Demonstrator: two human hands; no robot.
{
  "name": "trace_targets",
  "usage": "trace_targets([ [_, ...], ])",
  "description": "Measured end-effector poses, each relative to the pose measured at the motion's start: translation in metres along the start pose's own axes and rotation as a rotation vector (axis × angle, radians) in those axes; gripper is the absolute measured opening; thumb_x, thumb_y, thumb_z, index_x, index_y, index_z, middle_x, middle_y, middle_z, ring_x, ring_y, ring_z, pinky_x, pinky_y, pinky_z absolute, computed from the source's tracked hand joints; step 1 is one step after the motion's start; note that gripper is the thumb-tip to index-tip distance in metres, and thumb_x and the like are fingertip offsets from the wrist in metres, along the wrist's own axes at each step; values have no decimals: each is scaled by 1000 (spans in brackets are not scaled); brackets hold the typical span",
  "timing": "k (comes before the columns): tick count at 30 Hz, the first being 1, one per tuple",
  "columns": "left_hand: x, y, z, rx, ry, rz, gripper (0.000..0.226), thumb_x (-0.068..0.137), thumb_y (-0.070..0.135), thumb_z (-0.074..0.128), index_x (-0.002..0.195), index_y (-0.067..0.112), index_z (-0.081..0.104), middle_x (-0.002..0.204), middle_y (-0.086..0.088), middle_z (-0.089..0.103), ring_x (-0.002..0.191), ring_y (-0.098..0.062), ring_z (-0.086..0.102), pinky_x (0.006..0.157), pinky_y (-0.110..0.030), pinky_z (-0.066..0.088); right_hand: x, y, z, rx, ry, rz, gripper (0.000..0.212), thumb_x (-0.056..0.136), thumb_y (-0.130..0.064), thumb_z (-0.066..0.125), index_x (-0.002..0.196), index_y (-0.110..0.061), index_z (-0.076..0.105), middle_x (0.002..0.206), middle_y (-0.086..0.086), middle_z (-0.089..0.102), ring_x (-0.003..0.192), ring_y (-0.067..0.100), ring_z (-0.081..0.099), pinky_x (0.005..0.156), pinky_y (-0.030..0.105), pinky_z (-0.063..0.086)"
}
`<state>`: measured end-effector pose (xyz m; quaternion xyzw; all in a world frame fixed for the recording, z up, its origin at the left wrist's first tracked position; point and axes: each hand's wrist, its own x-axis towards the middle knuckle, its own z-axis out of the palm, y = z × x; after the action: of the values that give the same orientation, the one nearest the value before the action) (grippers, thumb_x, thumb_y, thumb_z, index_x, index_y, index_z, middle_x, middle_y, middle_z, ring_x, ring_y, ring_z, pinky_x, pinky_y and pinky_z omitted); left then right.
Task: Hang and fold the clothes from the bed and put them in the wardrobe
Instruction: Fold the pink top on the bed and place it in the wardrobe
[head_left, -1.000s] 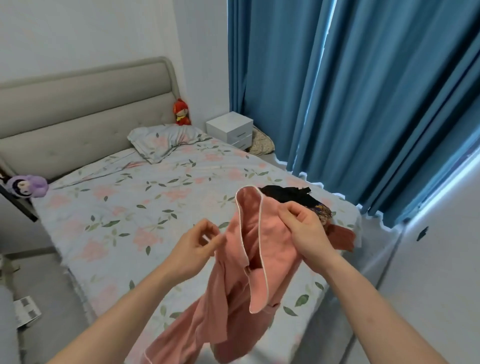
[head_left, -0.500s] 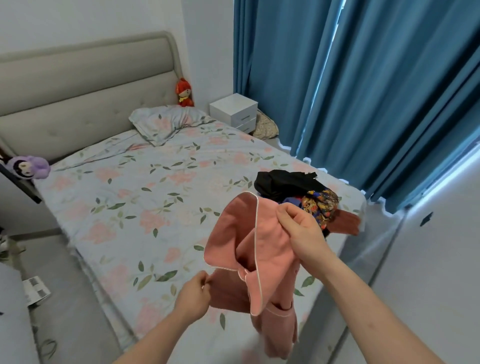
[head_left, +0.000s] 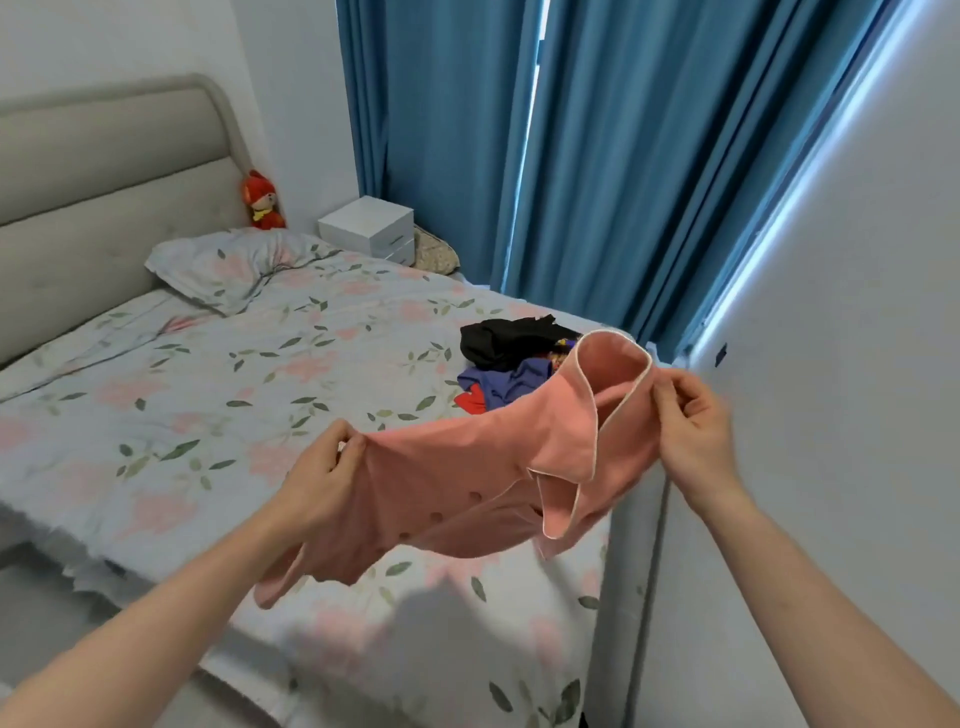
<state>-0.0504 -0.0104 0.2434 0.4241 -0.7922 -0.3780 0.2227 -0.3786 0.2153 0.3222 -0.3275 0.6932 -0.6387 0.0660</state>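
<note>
Two hands hold one pink shirt (head_left: 467, 488) in the air above the foot end of the bed (head_left: 208, 415). Left hand (head_left: 317, 478): fingers pinched shut on the shirt's left edge, thumb on top, the cloth bunched at the grip. Right hand (head_left: 693, 421): thumb and forefinger closed on the collar edge at the shirt's right side, remaining fingers curled. Between the two grips the shirt is stretched roughly level. Its white-piped collar stands up in a loop near the right hand, and a piped lapel folds down below it. A row of small buttons shows along the front placket. The lower part of the garment hangs down below the left forearm; it is not touching the mattress as far as can be seen.

Pile of clothes (head_left: 511, 364): lying on the bed behind the shirt, near the far right corner, partly hidden by the collar. A black item is on top at the back, a blue-purple one in front of it, a red patch at the near edge.

Bed covering: pale floral sheet, with a matching pillow (head_left: 228, 265) at the head against the grey padded headboard (head_left: 104, 166). A red plush toy (head_left: 262, 200) sits at the headboard corner. A white nightstand (head_left: 371, 228) stands beside the bed, with blue curtains (head_left: 571, 156) behind it. The wardrobe is not in view.
</note>
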Motion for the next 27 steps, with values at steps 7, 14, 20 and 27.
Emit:
trace_targets([
  [7,-43,-3,-74,89,-267,216,26,100,50,59,96,25,55,86,7,63,62,-8,54,67,-35,44,-70,-74,7,35,192,-113,32,108,-23,52,84,-36,69,76,-22,68,73,-4,60,70,13,48],
  [14,-89,-21,-75,290,-528,244,27,98,44,66,73,34,62,65,18,58,58,-6,49,58,-26,38,-113,-89,12,9,124,-125,34,107,-13,52,83,-31,66,74,-21,67,72,-3,59,75,20,48],
  [20,-123,-37,-52,195,-292,205,30,104,28,55,76,16,53,70,5,56,63,-9,48,62,-33,39,-138,-63,9,-10,107,-71,30,107,-17,55,87,-34,71,82,-14,72,80,3,64,78,23,51],
  [27,-128,-50,-21,59,-279,9,44,103,46,53,74,15,41,63,9,42,61,-12,41,63,-36,36,-143,-25,6,-2,96,19,28,109,-20,55,90,-34,71,83,-18,73,79,-1,64,76,20,50],
])
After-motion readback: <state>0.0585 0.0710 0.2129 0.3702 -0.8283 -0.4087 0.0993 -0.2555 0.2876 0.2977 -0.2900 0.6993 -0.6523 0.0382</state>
